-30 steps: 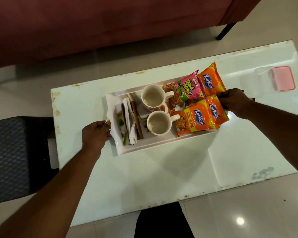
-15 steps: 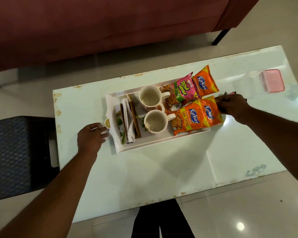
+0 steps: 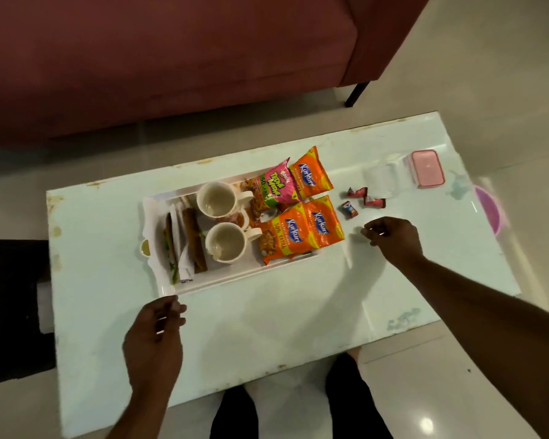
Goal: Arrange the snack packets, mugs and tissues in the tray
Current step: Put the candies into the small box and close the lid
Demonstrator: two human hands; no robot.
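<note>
A white tray (image 3: 235, 275) lies on the white table (image 3: 267, 327). Inside it, from left to right, are folded tissues (image 3: 184, 245), two cream mugs (image 3: 214, 199) (image 3: 225, 242), a pink snack packet (image 3: 271, 188) and orange snack packets (image 3: 311, 174) (image 3: 298, 232). My left hand (image 3: 154, 339) hovers over the table just in front of the tray's near left corner, fingers loosely curled, holding nothing. To the right of the tray, my right hand (image 3: 392, 239) is also off it, fingers loosely curled with nothing visible in them.
Three small wrapped candies (image 3: 362, 199) lie on the table right of the tray. A clear box with a pink lid (image 3: 427, 167) sits at the far right. A maroon sofa (image 3: 171, 58) stands behind the table, a dark chair (image 3: 10, 312) at left.
Both hands have let go of the tray's ends and pulled back toward me. The candies that my right hand hid are now in view. The tray stays on the table.
</note>
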